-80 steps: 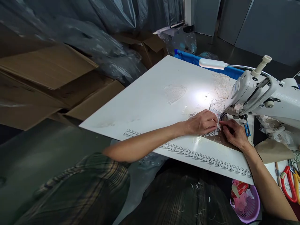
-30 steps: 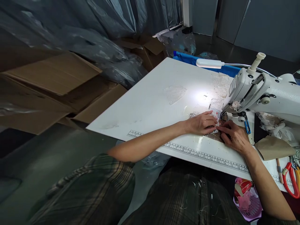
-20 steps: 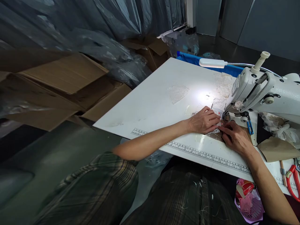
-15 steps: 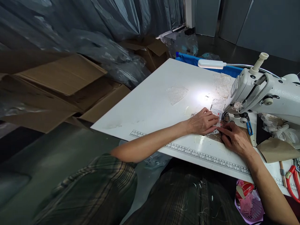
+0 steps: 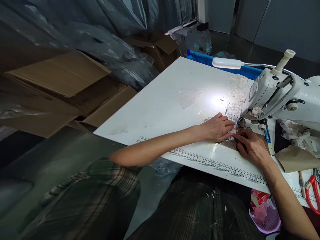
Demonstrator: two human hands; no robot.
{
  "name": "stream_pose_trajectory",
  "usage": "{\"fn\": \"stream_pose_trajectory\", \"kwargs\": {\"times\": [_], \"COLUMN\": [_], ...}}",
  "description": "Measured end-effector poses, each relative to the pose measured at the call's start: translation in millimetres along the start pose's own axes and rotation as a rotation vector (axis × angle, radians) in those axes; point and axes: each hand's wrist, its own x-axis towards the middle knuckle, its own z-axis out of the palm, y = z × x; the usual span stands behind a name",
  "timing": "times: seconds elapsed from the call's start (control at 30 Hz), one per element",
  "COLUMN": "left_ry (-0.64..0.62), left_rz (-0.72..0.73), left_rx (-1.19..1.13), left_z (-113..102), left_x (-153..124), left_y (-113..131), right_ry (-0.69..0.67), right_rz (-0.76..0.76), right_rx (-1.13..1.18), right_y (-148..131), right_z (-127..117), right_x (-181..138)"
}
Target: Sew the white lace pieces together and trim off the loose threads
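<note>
A small white lace piece [image 5: 232, 120] lies on the white table [image 5: 162, 103] right at the needle of the white sewing machine [image 5: 282, 96]. My left hand [image 5: 217, 128] lies on the lace, fingers pressed flat and together, holding it down. My right hand [image 5: 251, 146] rests just right of it on a brown paper sheet [image 5: 231, 144], its fingertips pinching the lace edge close to the presser foot. More loose lace [image 5: 238, 88] lies behind the machine head, and one lace scrap [image 5: 187, 96] lies further left.
A lamp [image 5: 228, 63] lights the needle area. A printed ruler [image 5: 225, 166] runs along the table's near edge. Red-handled scissors [image 5: 312, 193] and brown paper [image 5: 295, 158] lie at right. A purple basket [image 5: 265, 216] hangs below. Cardboard boxes [image 5: 62, 90] and plastic sheeting fill the left.
Both hands have stayed on the lace at the needle, creeping slightly toward the presser foot. Only the camera has shifted a little.
</note>
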Motion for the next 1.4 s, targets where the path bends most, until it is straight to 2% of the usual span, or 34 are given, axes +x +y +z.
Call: {"fn": "stream_pose_trajectory", "kwargs": {"times": [0.13,0.27,0.43,0.73,1.4], "left_ry": [-0.046,0.02,0.101,0.163,0.189], "left_rz": [0.031,0.052,0.049,-0.014,0.002], "left_rx": [-0.036,-0.075,-0.132,-0.158,-0.199], "left_z": [-5,0,8,15,19], "left_x": [10,16,9,6,2], "left_y": [-7,-14,-17,-11,-13], "right_ry": [-0.012,-0.028,-0.02,0.011,0.008], "right_rz": [0.01,0.048,0.083,0.091,0.123], "right_rx": [-0.015,-0.023,-0.009,-0.013,-0.018], "right_y": [0,-1,-4,-6,-11], "right_z": [2,3,3,4,9], "right_x": [0,0,0,-1,-3]}}
